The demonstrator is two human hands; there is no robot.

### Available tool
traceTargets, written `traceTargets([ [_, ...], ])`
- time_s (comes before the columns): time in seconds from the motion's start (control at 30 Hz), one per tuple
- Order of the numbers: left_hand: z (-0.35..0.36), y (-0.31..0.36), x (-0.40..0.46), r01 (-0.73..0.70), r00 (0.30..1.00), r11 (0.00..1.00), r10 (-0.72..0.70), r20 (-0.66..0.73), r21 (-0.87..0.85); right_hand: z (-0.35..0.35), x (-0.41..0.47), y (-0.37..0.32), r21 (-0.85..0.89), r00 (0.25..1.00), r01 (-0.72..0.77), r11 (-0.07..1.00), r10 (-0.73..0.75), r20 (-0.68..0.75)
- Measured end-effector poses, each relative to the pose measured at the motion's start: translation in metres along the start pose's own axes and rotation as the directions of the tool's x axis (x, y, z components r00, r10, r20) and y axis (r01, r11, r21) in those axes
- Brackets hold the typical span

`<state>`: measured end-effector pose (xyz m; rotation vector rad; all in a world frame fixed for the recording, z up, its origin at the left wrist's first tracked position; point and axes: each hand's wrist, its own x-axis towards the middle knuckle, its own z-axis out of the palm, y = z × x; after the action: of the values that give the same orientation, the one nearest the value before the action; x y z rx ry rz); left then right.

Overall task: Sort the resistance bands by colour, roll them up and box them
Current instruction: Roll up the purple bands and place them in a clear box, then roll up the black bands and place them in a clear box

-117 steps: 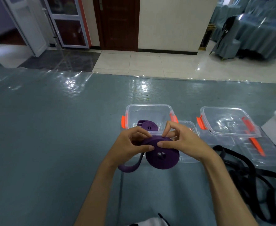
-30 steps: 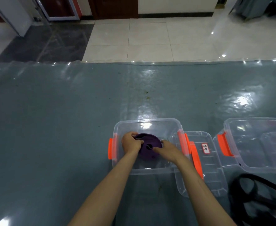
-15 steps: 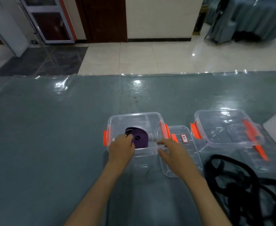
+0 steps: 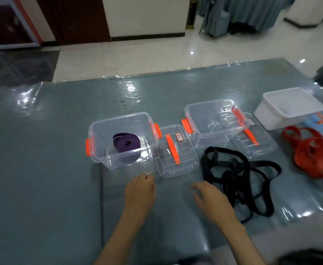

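Head view looks down on a table (image 4: 42,188) under a glossy grey-blue cover. Both hands hover low over it, palms down and empty, fingers loosely spread: the left hand (image 4: 140,192) and the right hand (image 4: 211,199).

Just beyond the left hand stands a clear box (image 4: 99,131) with orange latches, holding the rolled purple bands (image 4: 125,144); how many rolls lie there cannot be told. Between the two hands and slightly beyond them lies that box's clear lid (image 4: 176,165), flat on the table, with an orange handle and a small label.

Touching or just beside the right hand, on its outer side, sprawls a loose tangle of black bands (image 4: 237,175). Beyond that tangle sits a second clear box (image 4: 200,115), empty of bands, with another clear lid (image 4: 261,146) partly under it.

Far out past the right hand, a heap of red bands (image 4: 315,155) lies unrolled, and beyond it stands a white box (image 4: 275,115); its contents cannot be made out.
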<state>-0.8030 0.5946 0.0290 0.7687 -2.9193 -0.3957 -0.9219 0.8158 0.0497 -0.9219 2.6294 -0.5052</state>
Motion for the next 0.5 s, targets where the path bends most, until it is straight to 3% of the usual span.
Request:
traceTargets([
  [0.17, 0.021, 0.048, 0.005, -0.066, 0.996, 0.997, 0.063, 0.068, 0.032, -0.018, -0.009, 0.053, 0.013, 0.996, -0.085, 0.996, 0.085, -0.007],
  [0.33, 0.051, 0.102, 0.008, -0.015, 0.978, 0.999, 0.024, 0.207, -0.043, -0.032, -0.004, 0.117, 0.067, 0.989, -0.147, 0.987, 0.148, -0.001],
  [0.5, 0.070, 0.171, 0.014, 0.076, 0.911, 0.993, -0.034, 0.412, -0.086, -0.037, 0.010, 0.186, 0.124, 0.947, -0.277, 0.953, 0.293, -0.131],
])
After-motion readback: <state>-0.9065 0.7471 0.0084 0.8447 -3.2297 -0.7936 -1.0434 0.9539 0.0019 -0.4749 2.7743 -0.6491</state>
